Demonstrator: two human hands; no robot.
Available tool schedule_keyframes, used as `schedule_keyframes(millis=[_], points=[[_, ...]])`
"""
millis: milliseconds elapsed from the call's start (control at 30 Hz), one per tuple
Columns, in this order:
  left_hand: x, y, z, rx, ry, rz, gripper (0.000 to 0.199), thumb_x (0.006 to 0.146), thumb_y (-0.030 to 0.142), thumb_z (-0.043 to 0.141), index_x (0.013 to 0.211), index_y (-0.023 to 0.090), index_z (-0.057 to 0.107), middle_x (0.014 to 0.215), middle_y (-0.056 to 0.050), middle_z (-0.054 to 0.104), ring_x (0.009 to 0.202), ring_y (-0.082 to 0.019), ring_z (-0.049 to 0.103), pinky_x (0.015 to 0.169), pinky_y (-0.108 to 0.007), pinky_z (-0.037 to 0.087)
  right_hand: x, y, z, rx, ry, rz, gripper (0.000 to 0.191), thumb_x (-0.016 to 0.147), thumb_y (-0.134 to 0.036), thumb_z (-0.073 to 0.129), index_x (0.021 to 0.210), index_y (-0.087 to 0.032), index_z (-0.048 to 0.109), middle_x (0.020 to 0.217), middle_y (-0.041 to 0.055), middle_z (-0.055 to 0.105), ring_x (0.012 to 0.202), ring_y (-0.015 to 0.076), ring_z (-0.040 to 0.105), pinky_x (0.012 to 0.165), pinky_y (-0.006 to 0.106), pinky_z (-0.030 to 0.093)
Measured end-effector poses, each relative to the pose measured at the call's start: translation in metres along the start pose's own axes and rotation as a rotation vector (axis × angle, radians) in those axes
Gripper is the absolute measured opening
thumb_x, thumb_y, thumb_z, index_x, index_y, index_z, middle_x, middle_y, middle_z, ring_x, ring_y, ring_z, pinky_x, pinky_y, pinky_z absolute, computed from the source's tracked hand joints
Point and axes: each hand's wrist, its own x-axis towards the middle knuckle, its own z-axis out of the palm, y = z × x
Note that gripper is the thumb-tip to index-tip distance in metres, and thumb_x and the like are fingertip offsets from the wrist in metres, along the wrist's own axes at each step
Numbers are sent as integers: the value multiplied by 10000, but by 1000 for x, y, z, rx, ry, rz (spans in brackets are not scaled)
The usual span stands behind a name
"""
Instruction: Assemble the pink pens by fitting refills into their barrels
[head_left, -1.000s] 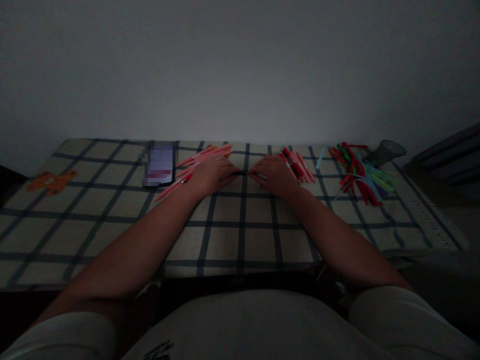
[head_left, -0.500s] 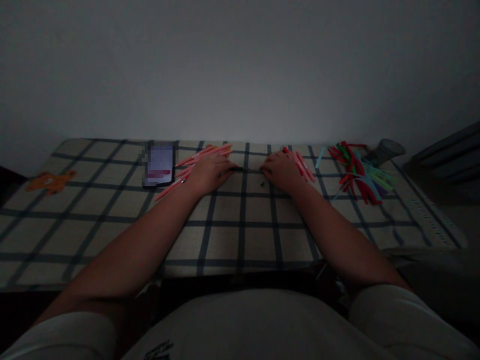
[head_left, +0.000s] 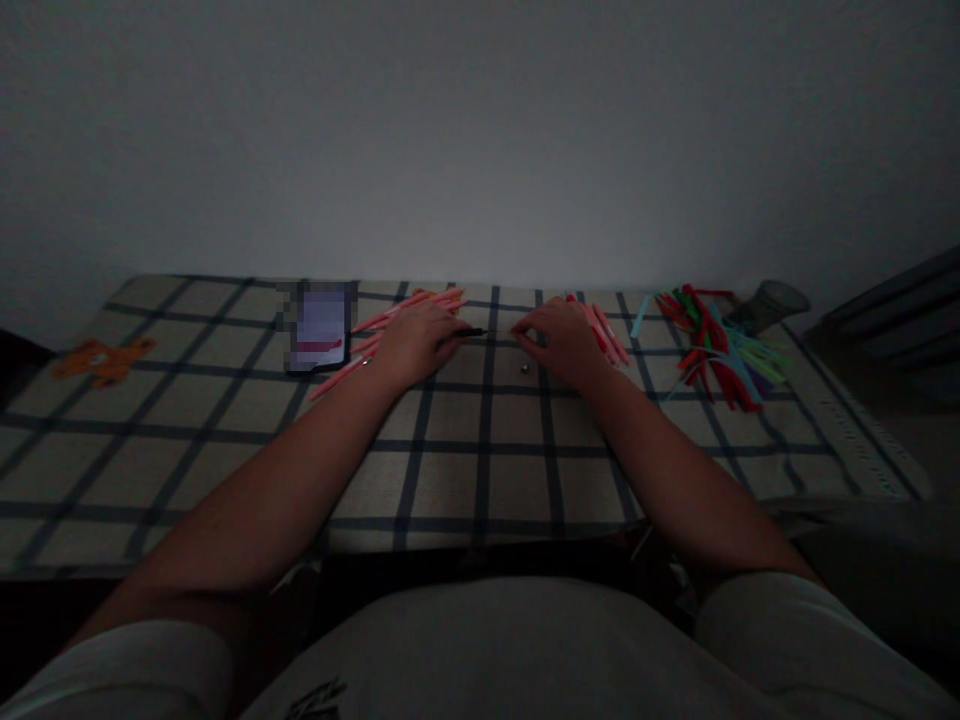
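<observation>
A thin black pen-like piece (head_left: 474,332) is pinched in the fingertips of my left hand (head_left: 416,345) and points right. Across a small gap, my right hand (head_left: 561,338) has its thumb and finger drawn close together; whatever it holds, if anything, is too small to make out. Below its fingertips a small dark round object (head_left: 525,368) lies on the checked cloth (head_left: 450,470). Pink sticks (head_left: 367,345) lie beside and behind my left hand. More pink and red sticks (head_left: 609,335) are at the right of my right hand.
At the left are an orange bear-shaped piece (head_left: 103,361) and a phone-like device (head_left: 321,325), partly blurred. Colourful fuzzy strips (head_left: 712,345) lie at the right beside a dark cup-like container (head_left: 776,302). A pale wall (head_left: 480,140) rises behind the table.
My right fingertips have moved slightly left and up, away from the thin tip they were near. My left hand has hardly moved and still holds the black piece.
</observation>
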Motion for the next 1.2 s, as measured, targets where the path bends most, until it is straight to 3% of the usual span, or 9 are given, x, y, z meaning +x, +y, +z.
schedule_keyframes(millis=[333,1200], points=[[0,-4,6,-102,93,56,304,1060,348,612,1250,267,834,1234,-89,848,1223,-278,750,1091,-481,555,-2,-2,3,28,36,-20,201,1030,-253,616,1035,-248,816,1096,84,822,1121,302,673,1057,494,447],[1,7,-1,-69,26,85,304,1083,358,589,1242,276,834,1177,-69,848,1168,-274,754,1036,-449,586,-1,-15,5,17,-8,-90,226,1050,-249,619,1103,-255,839,1133,77,840,1123,291,680,1030,458,428]])
